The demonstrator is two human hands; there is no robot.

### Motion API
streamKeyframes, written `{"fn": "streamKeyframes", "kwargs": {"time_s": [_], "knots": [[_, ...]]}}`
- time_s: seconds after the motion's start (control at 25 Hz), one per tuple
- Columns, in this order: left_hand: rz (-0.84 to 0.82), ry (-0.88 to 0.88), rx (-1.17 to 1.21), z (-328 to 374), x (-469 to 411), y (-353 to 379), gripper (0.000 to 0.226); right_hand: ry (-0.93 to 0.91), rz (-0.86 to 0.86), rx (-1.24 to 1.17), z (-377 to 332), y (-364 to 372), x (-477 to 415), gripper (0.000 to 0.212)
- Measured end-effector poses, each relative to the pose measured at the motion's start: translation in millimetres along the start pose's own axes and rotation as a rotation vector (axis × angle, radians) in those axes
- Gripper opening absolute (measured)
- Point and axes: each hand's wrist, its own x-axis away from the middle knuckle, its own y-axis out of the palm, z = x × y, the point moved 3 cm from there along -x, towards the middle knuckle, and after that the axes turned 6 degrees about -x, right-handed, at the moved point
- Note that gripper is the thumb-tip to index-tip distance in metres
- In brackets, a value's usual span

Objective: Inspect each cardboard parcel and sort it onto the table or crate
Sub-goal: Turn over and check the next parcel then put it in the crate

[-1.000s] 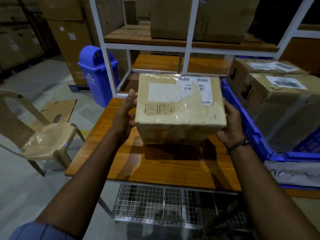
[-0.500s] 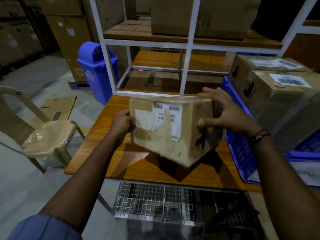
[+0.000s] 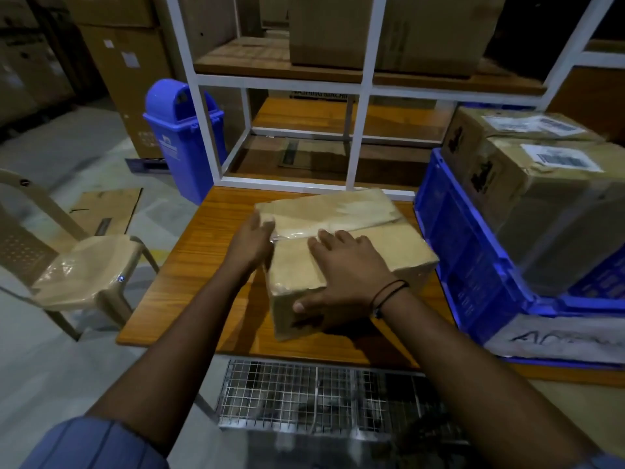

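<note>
The cardboard parcel (image 3: 351, 211) lies on the counter (image 3: 199, 272), long axis toward its far edge, your left hand (image 3: 252, 243) flat against its left side, right hand (image 3: 348, 270) spread on top.

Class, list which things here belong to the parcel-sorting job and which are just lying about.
Job: parcel, table, blue crate, crated parcels, left hand, right hand.
Lying about: blue bin, chair, flat cardboard, wire cage.

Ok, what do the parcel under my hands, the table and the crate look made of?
Parcel: brown cardboard under glossy clear tape, shining along the seam. Table: wood or wood-look laminate, orange grain, slight sheen. Crate: blue moulded plastic, with ribbed, faintly shiny walls.
</note>
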Motion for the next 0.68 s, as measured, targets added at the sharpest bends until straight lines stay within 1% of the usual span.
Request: {"fn": "streamKeyframes", "kwargs": {"time_s": [0.08,0.16,0.2,0.28,0.36,0.4,0.56,0.68], "knots": [[0.008,0.071,-0.243,5,-1,10,0.041,0.047,0.079,0.040,-17,5,-12,0.125],[-0.016,0.184,-0.598,9,-1,18,0.046,0.046,0.143,0.037,-23,4,-22,0.117],[-0.039,0.238,-0.769,10,1,20,0.048,0.030,0.163,-0.014,-18,0,-25,0.110],[-0.069,0.306,-0.978,8,-2,19,0.054,-0.008,0.175,-0.188,5,-8,-30,0.091],[-0.103,0.330,-1.058,5,-9,18,0.059,0.000,0.197,-0.288,30,-8,-32,0.071],[-0.125,0.346,-1.085,4,-14,19,0.061,0.041,0.193,-0.279,40,-2,-33,0.067],[-0.177,0.396,-1.183,6,-33,19,0.067,0.219,0.101,-0.227,49,17,-51,0.079],[-0.207,0.392,-1.239,5,-46,19,0.072,0.250,0.057,-0.223,51,17,-62,0.083]]}}
